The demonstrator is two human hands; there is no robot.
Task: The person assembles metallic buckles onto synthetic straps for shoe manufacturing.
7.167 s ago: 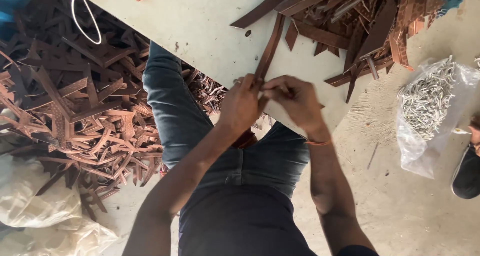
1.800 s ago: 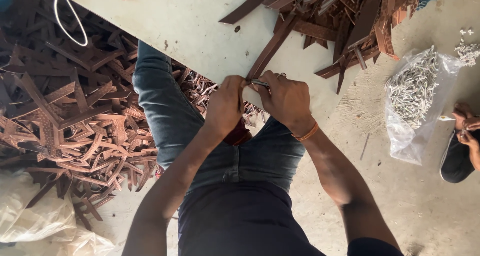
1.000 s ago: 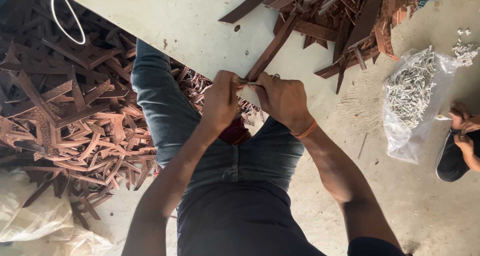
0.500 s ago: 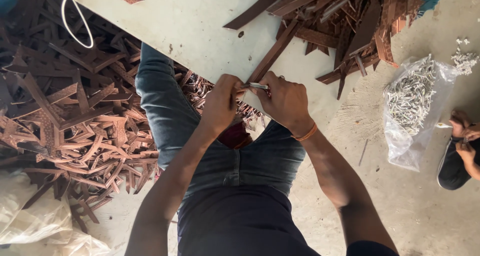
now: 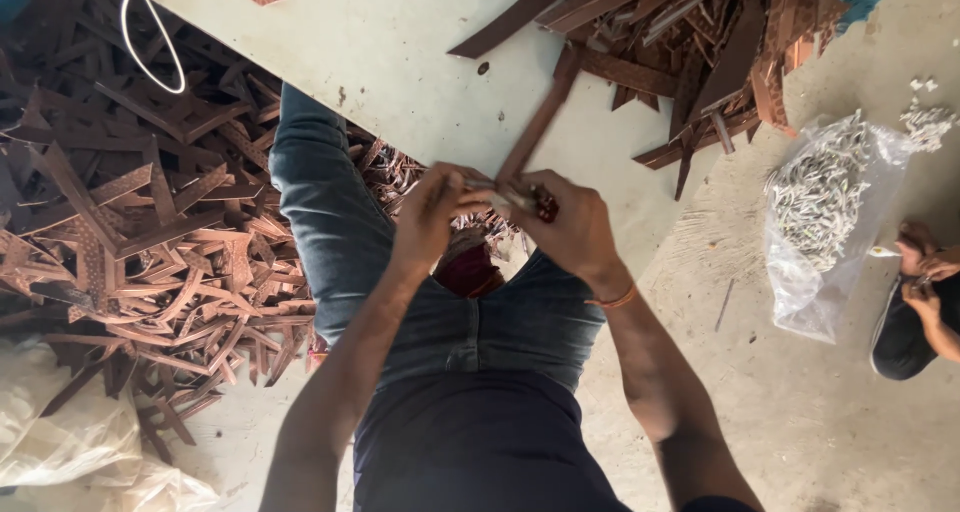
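Bare concrete floor (image 5: 800,422), pale grey, scuffed, with grit and a few loose scraps. A low, light grey-green tabletop (image 5: 400,52) runs across the upper middle, its surface marked with small dark specks. A heap of brown strips (image 5: 130,232) covers the floor on one side; a second heap (image 5: 700,32) sits on the tabletop's far end. A white cord loop (image 5: 150,32) lies near the tabletop's edge. Crumpled clear plastic sheeting (image 5: 70,442) fills one lower corner. A clear bag of small pale metal pieces (image 5: 820,212) rests on the floor. Even, soft daylight; no hard shadows. No walls or windows in view.
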